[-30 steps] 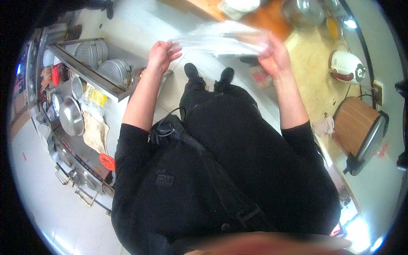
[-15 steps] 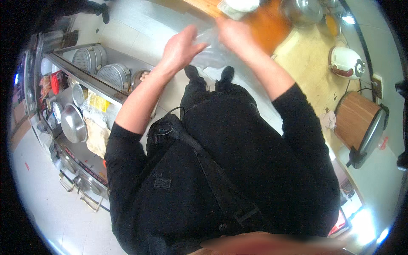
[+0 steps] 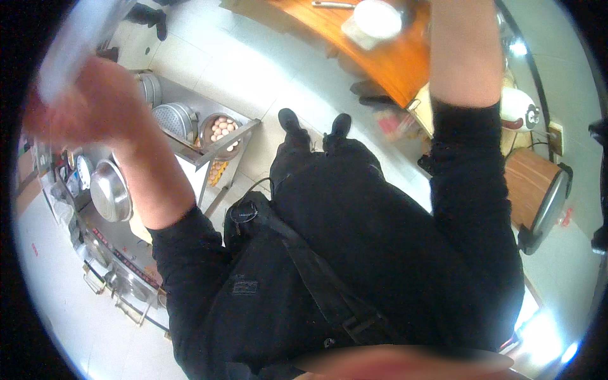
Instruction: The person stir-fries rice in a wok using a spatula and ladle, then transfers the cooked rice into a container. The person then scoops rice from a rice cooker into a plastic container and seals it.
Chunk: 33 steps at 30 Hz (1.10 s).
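Raised at the far left is my left hand (image 3: 98, 104), smeared by motion. Its fingers appear closed on a clear plastic bag (image 3: 76, 47), a blurred translucent sheet rising above them. The hand hides part of the counter's metal ware, just above a steel basin (image 3: 111, 190). My right forearm (image 3: 465, 50) stretches up past the top edge at the right, so that hand is out of the picture. Left of this forearm, a round white bowl (image 3: 378, 19) rests near the edge of the orange wooden table (image 3: 396, 73).
A bowl of eggs (image 3: 223, 133) and a perforated steel pot (image 3: 174, 120) sit on the steel counter at left. More eggs (image 3: 217, 172) lie below. On the right are a white appliance (image 3: 519, 107) and a wooden board (image 3: 529, 183). Tiled floor (image 3: 247, 66) lies between.
My hands have parted from around the plastic bag. The left hand swung left with what looks like the bag; the right arm reached up and right, its hand leaving view.
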{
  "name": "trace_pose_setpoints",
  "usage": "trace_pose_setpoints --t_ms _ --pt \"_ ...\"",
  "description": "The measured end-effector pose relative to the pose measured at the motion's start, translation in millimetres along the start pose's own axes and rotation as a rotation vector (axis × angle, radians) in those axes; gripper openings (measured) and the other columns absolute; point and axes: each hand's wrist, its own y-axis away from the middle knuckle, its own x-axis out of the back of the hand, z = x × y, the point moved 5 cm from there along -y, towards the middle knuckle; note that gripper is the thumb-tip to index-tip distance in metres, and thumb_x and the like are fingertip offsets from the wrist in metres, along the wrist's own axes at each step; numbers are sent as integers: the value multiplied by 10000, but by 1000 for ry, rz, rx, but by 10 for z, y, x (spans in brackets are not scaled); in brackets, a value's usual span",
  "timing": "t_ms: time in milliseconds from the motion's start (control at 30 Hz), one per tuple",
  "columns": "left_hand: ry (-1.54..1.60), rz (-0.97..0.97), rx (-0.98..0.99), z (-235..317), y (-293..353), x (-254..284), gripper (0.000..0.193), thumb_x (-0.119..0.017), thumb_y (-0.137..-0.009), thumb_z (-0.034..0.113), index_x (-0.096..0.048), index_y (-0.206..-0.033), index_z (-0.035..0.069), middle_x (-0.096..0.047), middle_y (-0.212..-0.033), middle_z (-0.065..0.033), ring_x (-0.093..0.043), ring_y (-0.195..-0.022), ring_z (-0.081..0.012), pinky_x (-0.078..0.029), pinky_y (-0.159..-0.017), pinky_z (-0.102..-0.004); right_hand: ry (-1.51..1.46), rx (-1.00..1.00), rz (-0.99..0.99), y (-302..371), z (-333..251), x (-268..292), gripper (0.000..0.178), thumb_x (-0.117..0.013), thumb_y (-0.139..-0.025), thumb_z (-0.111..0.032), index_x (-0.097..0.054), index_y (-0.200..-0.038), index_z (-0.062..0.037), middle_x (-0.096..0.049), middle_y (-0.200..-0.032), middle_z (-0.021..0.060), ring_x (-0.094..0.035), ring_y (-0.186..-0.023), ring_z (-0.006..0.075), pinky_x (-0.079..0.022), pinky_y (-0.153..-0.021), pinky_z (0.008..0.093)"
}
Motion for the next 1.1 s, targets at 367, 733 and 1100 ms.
trace_pose_setpoints --t_ms 367,733,1100 --pt "-114 -1181 408 -757 1385 -656 439 -498 -1007 327 -521 -1318 17 -545 -1316 -173 -538 -1186 -275 -442 -991 -418 -250 -412 -720 813 -178 -785 313 -566 -963 -303 -676 -1149 -76 -685 -1064 137 -657 -979 275 -546 -855 397" --pt "636 -1725 1087 184 2880 -976 307 -627 -939 357 -637 -995 55 -598 -734 -32 -571 -598 -166 -493 -550 -341 -580 -535 -1762 3451 -85 -1156 436 -605 -940 -386 -636 -1248 -78 -709 -1080 107 -690 -897 213 -573 -782 379" --pt "441 -1149 1736 545 2127 -1007 298 -619 -971 401 -548 -834 146 -449 -667 78 -405 -524 -61 -376 -469 -250 -1035 -1649 -391 3978 2185 -1566 337 -634 -932 -182 -594 -1234 -38 -671 -1098 111 -669 -934 222 -582 -795 375"
